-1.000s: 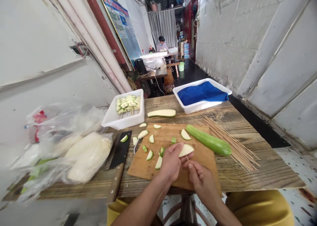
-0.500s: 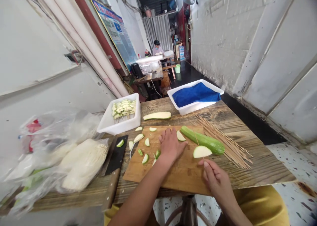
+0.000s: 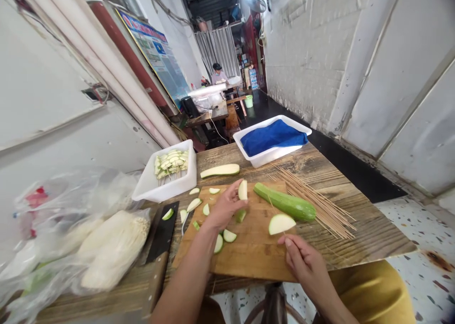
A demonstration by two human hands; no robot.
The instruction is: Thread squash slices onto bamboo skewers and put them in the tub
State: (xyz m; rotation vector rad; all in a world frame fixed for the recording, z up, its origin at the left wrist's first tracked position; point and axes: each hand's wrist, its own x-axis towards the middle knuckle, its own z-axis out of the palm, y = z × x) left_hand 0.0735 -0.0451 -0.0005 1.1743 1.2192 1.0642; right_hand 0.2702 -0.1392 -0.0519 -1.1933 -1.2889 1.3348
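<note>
Over the cutting board (image 3: 256, 257), my left hand (image 3: 227, 206) pinches a pale zucchini slice (image 3: 242, 190) between thumb and fingers. My right hand (image 3: 305, 260), at the board's right edge, grips a thin bamboo skewer that carries a half-round zucchini slice (image 3: 282, 224). Behind that slice lies a whole green zucchini (image 3: 284, 202), partly on the board. Several cut pieces (image 3: 230, 236) are scattered on the board's left half, some partly hidden by my left arm. A peeled-looking cut zucchini length (image 3: 220, 170) rests beyond the board.
Bamboo skewers (image 3: 320, 201) lie in a loose bundle on the right. A white tub (image 3: 192, 172) holds skewered slices; another white tub (image 3: 256, 162) holds a blue cloth (image 3: 272, 137). A cleaver (image 3: 161, 238) and plastic bags (image 3: 110, 248) are at left. A person (image 3: 217, 73) sits far back.
My left hand has risen from the board with a zucchini slice now in its fingers. My right hand still holds the skewer and its slice. The view has shifted slightly.
</note>
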